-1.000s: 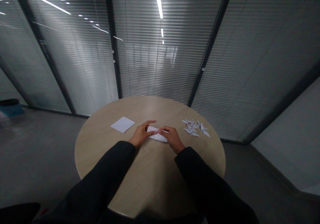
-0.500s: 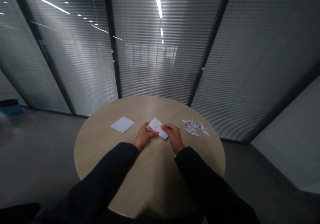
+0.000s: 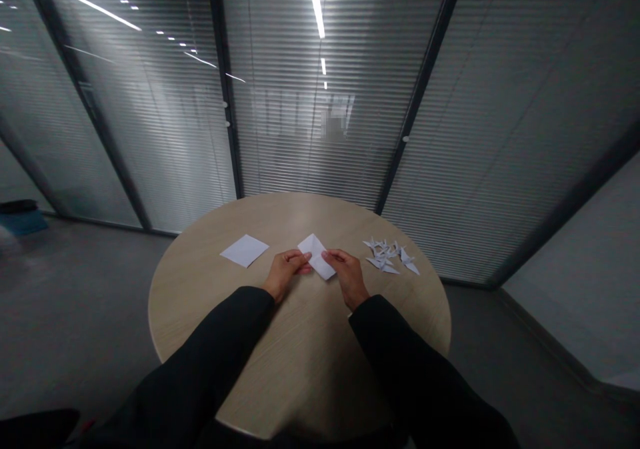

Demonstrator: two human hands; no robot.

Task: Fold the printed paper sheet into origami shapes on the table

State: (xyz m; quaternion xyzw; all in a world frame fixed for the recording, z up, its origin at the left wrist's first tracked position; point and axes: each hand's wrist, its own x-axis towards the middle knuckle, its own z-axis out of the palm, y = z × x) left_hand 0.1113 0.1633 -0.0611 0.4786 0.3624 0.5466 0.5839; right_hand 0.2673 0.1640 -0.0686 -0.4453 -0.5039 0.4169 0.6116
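Observation:
Between my hands is a folded piece of white paper, its top corner pointing away from me and a crease visible across it. My left hand pinches its left edge between thumb and curled fingers. On the opposite edge, my right hand grips the paper with the thumb on top; the fingers underneath are partly hidden. Left of my hands lies a flat stack or sheet of white square paper. To the right, several folded paper cranes lie in a loose cluster.
All of this is on a round wooden table. Glass partitions with blinds stand just beyond its far edge. A blue bin with a black top is on the floor at the far left.
My left thumb and fingers have shifted up and closed along the paper's left edge, and the paper has turned slightly. My right hand has hardly moved.

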